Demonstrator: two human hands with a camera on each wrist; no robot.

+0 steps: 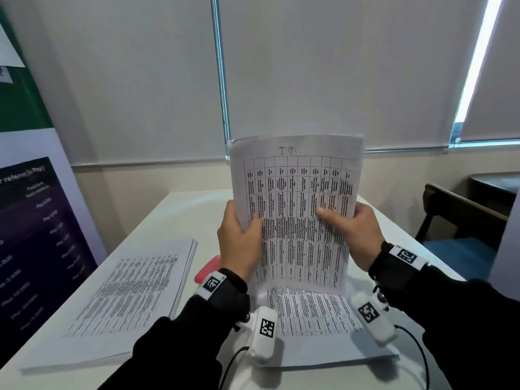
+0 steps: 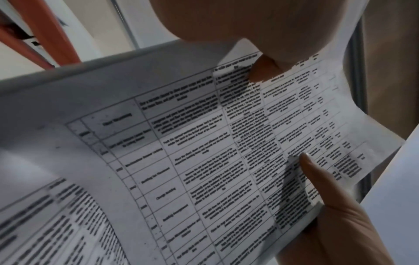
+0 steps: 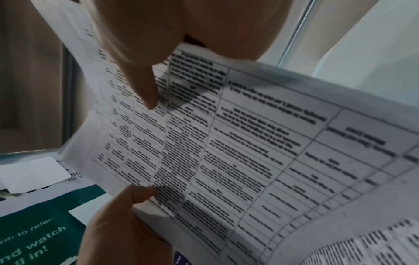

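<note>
A bundle of printed table sheets (image 1: 295, 190) stands upright over the white table (image 1: 180, 212), bowed slightly. My left hand (image 1: 242, 240) grips its left edge, thumb on the front. My right hand (image 1: 351, 229) grips the right edge, thumb (image 1: 326, 213) pressed on the print. The bundle's lower edge meets another printed sheet (image 1: 309, 311) lying flat below. In the left wrist view the sheets (image 2: 204, 143) fill the frame, with my left thumb (image 2: 263, 71) above and my right hand (image 2: 335, 224) below. The right wrist view shows the sheets (image 3: 226, 143) pinched by my right thumb (image 3: 145, 89).
A thick stack of printed pages (image 1: 132, 291) lies on the table at the left. A pink object (image 1: 208, 267) sits partly hidden behind my left wrist. A dark poster board (image 1: 33, 235) leans at the far left; a wooden chair (image 1: 464, 218) stands at the right.
</note>
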